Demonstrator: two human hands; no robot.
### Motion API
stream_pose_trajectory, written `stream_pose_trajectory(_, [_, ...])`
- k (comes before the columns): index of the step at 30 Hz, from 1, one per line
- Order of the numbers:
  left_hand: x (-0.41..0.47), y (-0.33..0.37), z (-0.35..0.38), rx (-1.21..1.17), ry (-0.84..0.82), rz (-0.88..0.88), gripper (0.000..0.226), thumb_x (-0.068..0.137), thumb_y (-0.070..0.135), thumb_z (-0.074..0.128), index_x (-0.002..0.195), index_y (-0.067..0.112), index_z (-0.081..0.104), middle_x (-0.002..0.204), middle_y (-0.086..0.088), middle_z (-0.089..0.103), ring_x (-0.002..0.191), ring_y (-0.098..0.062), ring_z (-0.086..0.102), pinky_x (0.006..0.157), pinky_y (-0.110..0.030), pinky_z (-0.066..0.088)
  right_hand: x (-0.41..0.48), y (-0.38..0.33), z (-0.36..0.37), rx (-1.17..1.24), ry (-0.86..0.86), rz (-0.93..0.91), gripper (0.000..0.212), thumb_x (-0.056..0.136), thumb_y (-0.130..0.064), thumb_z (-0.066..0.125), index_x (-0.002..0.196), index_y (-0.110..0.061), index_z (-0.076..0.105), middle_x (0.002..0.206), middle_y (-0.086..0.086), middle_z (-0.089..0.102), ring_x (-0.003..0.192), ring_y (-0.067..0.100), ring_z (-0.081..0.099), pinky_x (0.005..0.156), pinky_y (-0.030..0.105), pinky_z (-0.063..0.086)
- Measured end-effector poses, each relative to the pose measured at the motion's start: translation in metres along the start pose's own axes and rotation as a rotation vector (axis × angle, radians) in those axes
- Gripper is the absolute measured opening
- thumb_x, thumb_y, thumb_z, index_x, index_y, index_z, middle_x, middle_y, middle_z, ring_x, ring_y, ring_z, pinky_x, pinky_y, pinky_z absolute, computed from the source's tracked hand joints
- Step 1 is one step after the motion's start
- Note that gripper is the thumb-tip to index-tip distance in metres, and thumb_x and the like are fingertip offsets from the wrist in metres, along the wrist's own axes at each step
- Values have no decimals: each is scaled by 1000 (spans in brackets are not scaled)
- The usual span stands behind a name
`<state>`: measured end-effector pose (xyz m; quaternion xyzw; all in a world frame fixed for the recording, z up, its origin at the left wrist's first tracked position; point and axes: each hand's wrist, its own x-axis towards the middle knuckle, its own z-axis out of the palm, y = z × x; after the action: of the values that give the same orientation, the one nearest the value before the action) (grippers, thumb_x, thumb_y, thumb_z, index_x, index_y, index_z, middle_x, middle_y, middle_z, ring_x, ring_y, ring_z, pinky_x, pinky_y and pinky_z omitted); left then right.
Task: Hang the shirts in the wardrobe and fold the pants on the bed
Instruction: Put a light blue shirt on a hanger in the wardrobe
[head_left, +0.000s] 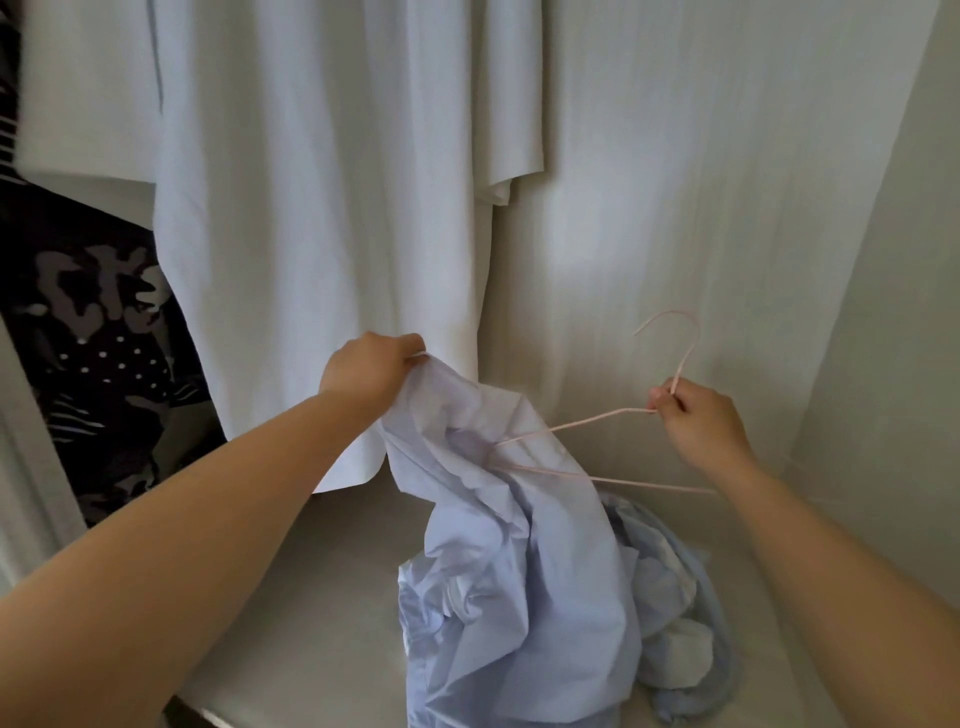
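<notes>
A crumpled light blue shirt (519, 545) hangs from my left hand (369, 366), which grips its top edge near the collar; its lower part lies heaped on the wardrobe floor. My right hand (696, 415) pinches a thin pink hanger (587, 421) at the base of its hook. The hanger's left arm reaches into the shirt's opening, and its hook points up. Both hands are inside the wardrobe, the left one just in front of a hanging white shirt.
A long white shirt (322, 208) hangs at the centre, and a shorter white one (88, 88) hangs further left. A dark patterned garment (93, 332) hangs at the far left. The wardrobe's back wall (701, 182) and right side wall (883, 312) enclose the space; its floor (322, 597) is pale.
</notes>
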<state>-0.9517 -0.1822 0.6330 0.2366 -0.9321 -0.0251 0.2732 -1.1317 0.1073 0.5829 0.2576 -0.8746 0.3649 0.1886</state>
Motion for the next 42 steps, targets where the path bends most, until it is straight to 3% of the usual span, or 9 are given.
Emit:
stream_pose_trajectory(10, [-4, 24, -25, 302, 210, 365, 27, 97, 16, 42, 119, 22, 56, 90, -6, 59, 70, -30, 54, 60, -31, 36, 7, -48, 27, -93, -133, -55, 29, 95, -38, 49, 74, -19, 58, 83, 10, 63, 78, 30, 56, 63, 29, 35])
stream_pose_trajectory(14, [-28, 39, -17, 141, 219, 446, 27, 96, 19, 43, 115, 13, 61, 87, -12, 61, 70, -36, 60, 61, -35, 41, 11, -61, 41, 356, 43, 125, 29, 95, -31, 52, 78, -10, 65, 73, 8, 58, 71, 24, 52, 65, 27, 35])
stream_pose_trajectory(19, [-57, 47, 25, 211, -120, 475, 42, 103, 34, 28, 144, 30, 36, 115, -6, 59, 99, -31, 60, 83, -36, 47, 13, -65, 43, 634, 191, 222, 44, 95, -25, 52, 51, -17, 50, 50, 0, 48, 42, 5, 45, 49, 23, 33])
stream_pose_trajectory(23, [-73, 44, 50, 185, -312, 407, 44, 103, 31, 31, 147, 36, 28, 122, -8, 58, 109, -29, 56, 89, -34, 42, 6, -64, 47, 579, 115, 199, 43, 94, -26, 54, 52, -17, 53, 50, -1, 50, 48, 10, 44, 48, 21, 32])
stream_pose_trajectory(27, [-88, 55, 52, -321, -542, 337, 45, 100, 32, 43, 145, 28, 36, 136, -7, 53, 119, -25, 50, 101, -25, 35, -4, -57, 53, 616, 99, 192, 44, 94, -26, 53, 52, -16, 52, 48, -1, 48, 46, 11, 40, 43, 15, 31])
stream_pose_trajectory(31, [-93, 76, 37, -471, -614, 422, 47, 97, 41, 45, 142, 29, 40, 118, 0, 62, 93, -11, 57, 97, -25, 42, -10, -56, 52, 596, 33, 176, 40, 95, -26, 52, 57, -15, 57, 53, 1, 51, 50, 12, 43, 51, 24, 33])
stream_pose_trajectory(34, [-84, 75, 26, -398, -358, 339, 37, 97, 46, 42, 127, 32, 57, 94, 5, 66, 78, -10, 60, 84, -28, 48, -8, -55, 45, 603, 56, 196, 45, 95, -26, 51, 52, -16, 54, 49, 1, 47, 47, 12, 40, 47, 22, 31])
stream_pose_trajectory(38, [-56, 56, 16, -235, 307, 187, 26, 94, 34, 54, 115, 23, 65, 112, 0, 63, 107, -22, 54, 84, -32, 42, -8, -57, 37, 601, 47, 177, 45, 95, -26, 51, 51, -18, 55, 46, -3, 46, 39, 5, 40, 42, 16, 31])
stream_pose_trajectory(42, [-27, 34, 16, 59, 208, 182, 40, 94, 49, 46, 129, 31, 55, 134, 5, 51, 128, -20, 38, 108, -38, 20, -7, -58, 32, 622, 35, 176, 43, 96, -25, 50, 54, -17, 57, 38, -8, 46, 35, 2, 41, 37, 10, 27])
